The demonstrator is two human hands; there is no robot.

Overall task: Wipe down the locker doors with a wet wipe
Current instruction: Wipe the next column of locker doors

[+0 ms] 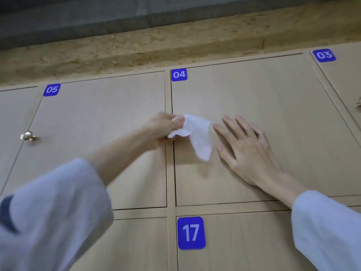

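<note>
Between the two hands, on the door marked 04 (273, 118), hangs the wet wipe (199, 135): the left hand (164, 128) pinches its crumpled upper corner between thumb and curled fingers, right at the door's left edge by the gap with door 05 (101, 133), and the loose tail of the wipe droops down and to the right over the panel. The right hand (244, 145) lies flat against the same door just right of the wipe, fingers straight and spread, holding nothing; its fingertips come close to the cloth without clearly touching it. As to progress, no damp streaks or sheen show on any panel, so I cannot tell which doors have been wiped. Judging by the wipe's position, door 04 looks to be the one in hand, and the wipe is bunched rather than pressed flat, so a proper stroke seems not yet under way. Doors 03 (343, 83) and 17 (244, 243) appear left to do
</note>
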